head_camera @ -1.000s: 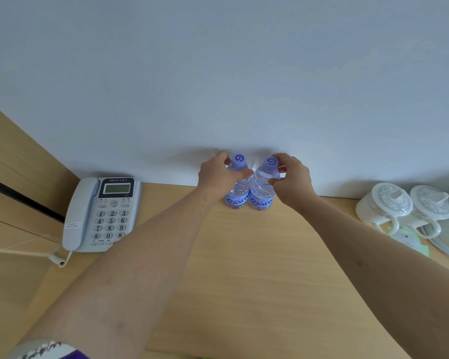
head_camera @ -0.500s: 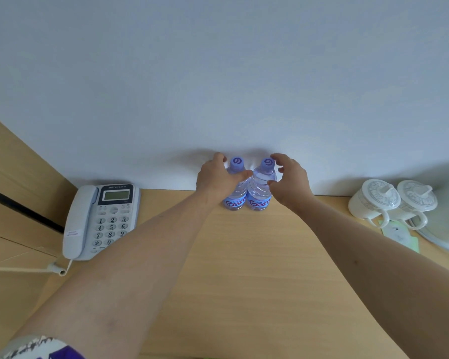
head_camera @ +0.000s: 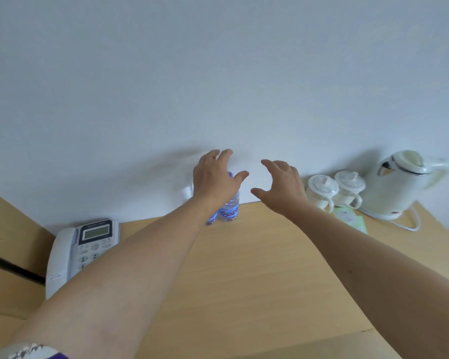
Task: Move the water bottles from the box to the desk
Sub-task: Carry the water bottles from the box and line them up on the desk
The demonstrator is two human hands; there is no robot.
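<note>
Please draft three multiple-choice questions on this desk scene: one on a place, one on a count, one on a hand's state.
1. Where do the water bottles stand?
A. on the telephone
B. on the desk by the wall
C. beside the kettle's base

2. How many lidded cups stand beside the kettle?
A. one
B. two
C. four

3. What is the right hand doing?
A. gripping a bottle
B. holding a cup
C. open, holding nothing

Key: 1 B, the bottles stand upright on the desk at the wall; 2 B, two cups show; 3 C, its fingers are spread in the air.

Both hands, left hand and right hand, let go of the water bottles and lift clear, fingers spread.
</note>
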